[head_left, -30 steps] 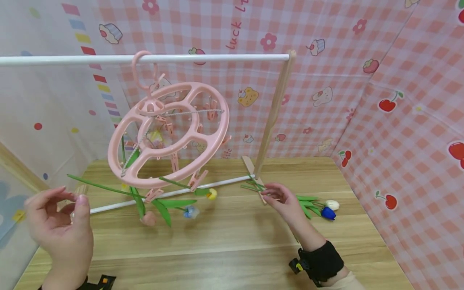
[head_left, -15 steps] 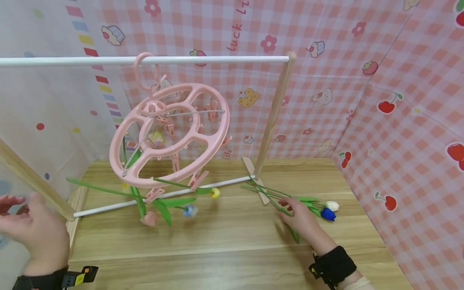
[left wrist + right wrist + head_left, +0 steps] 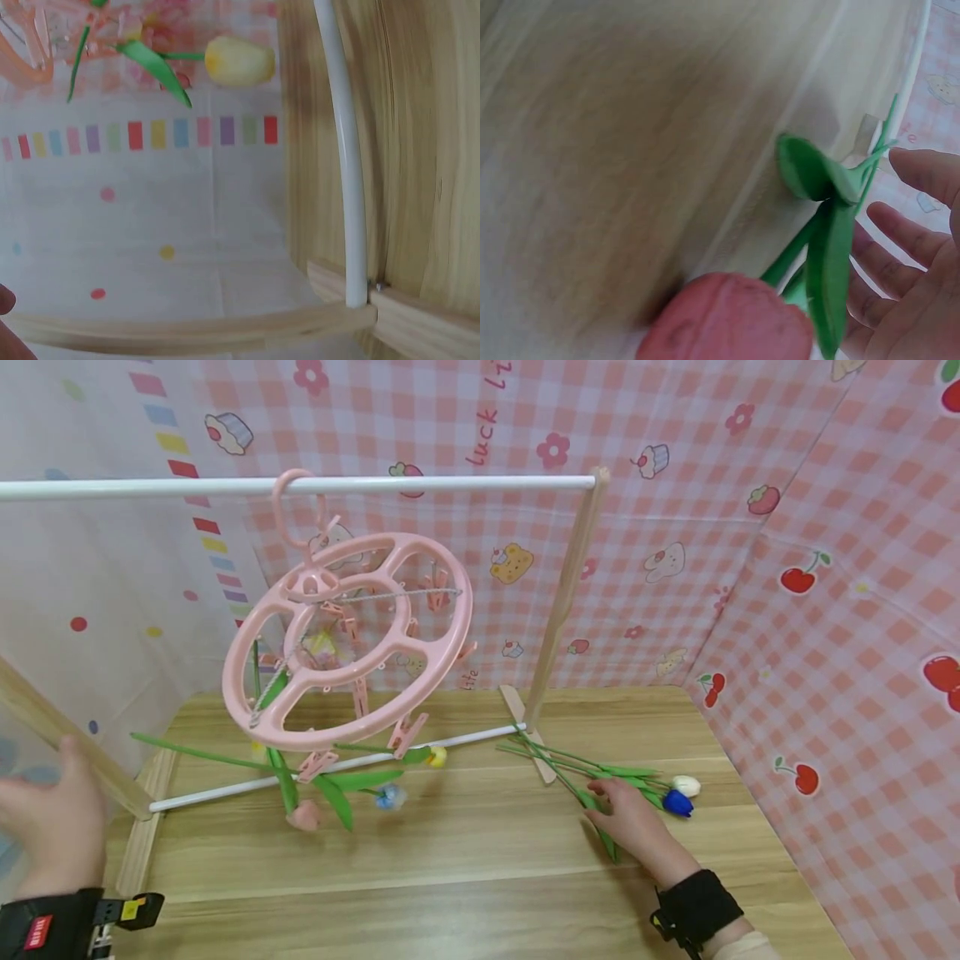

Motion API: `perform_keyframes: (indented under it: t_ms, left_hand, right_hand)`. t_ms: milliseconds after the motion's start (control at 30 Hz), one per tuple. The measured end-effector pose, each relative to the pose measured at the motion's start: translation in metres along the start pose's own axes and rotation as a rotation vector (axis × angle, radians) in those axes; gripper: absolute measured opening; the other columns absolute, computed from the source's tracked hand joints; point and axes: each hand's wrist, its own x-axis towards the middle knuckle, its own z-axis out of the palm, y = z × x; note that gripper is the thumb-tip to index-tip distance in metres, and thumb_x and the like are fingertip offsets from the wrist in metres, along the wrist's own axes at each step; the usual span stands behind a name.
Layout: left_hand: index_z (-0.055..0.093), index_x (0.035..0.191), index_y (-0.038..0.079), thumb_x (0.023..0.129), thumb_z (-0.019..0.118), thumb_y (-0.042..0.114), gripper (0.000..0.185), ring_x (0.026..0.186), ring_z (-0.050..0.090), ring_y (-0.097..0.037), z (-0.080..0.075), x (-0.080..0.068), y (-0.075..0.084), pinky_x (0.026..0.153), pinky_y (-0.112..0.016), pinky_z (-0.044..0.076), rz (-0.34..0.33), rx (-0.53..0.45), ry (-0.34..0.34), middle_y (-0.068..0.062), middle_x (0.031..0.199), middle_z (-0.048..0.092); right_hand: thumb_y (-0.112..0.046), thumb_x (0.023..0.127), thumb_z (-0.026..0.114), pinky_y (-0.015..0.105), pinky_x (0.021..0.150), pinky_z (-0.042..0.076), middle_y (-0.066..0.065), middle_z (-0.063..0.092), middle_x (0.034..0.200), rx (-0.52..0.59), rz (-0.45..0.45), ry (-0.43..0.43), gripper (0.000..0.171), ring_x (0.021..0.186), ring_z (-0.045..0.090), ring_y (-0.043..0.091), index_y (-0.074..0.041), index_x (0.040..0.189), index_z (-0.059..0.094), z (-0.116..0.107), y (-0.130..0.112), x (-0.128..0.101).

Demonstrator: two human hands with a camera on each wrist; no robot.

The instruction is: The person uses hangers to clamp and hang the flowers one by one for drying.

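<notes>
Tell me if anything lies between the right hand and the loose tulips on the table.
Nothing visible does. The right hand already rests on the green stems of the loose tulips, with the blue and white blooms just beyond its fingers. The wrist view shows a red tulip right beside the open palm.

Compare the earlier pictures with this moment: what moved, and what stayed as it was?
The right hand slid right and down onto the tulip stems on the table. The left hand drew back to the left edge. The pink hanger stayed on the rail.
</notes>
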Motion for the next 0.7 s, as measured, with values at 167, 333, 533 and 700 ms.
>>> perform_keyframes:
  t_ms: [167,333,533,700]
  left_hand:
    - [0.018,0.145,0.031,0.096,0.040,0.050,0.058,0.139,0.019,-0.008,0.002,0.011,-0.002,0.117,-0.027,0.017,-0.117,0.068,-0.055,0.007,0.150,0.021]
    - [0.025,0.143,0.035,0.098,0.041,0.043,0.049,0.138,0.025,-0.006,0.005,0.016,-0.004,0.117,-0.024,0.019,-0.163,0.059,-0.100,0.013,0.147,0.029]
    - [0.034,0.141,0.039,0.099,0.043,0.038,0.043,0.130,0.035,-0.001,0.007,0.020,-0.007,0.115,-0.026,0.027,-0.215,0.001,-0.152,0.019,0.136,0.041]
    - [0.040,0.137,0.040,0.098,0.043,0.040,0.039,0.123,0.039,0.004,0.009,0.023,-0.008,0.114,-0.034,0.033,-0.272,0.000,-0.179,0.029,0.116,0.038]
  right_hand:
    - [-0.025,0.083,0.073,0.046,0.084,0.052,0.010,0.063,0.109,-0.035,-0.004,0.000,0.041,0.098,0.061,0.026,-0.006,0.117,0.062,0.004,0.003,0.001]
    - [-0.026,0.081,0.074,0.044,0.081,0.052,0.006,0.063,0.101,-0.031,0.008,-0.002,0.042,0.093,0.061,0.023,-0.006,0.116,0.063,0.008,0.005,0.002]
    - [-0.025,0.081,0.075,0.044,0.082,0.052,0.006,0.063,0.099,-0.030,0.012,0.002,0.040,0.092,0.062,0.023,-0.006,0.114,0.064,0.008,0.006,0.003]
    - [-0.023,0.081,0.075,0.044,0.081,0.052,0.006,0.062,0.099,-0.029,0.008,0.002,0.039,0.092,0.062,0.023,-0.005,0.113,0.064,0.009,0.007,0.004]
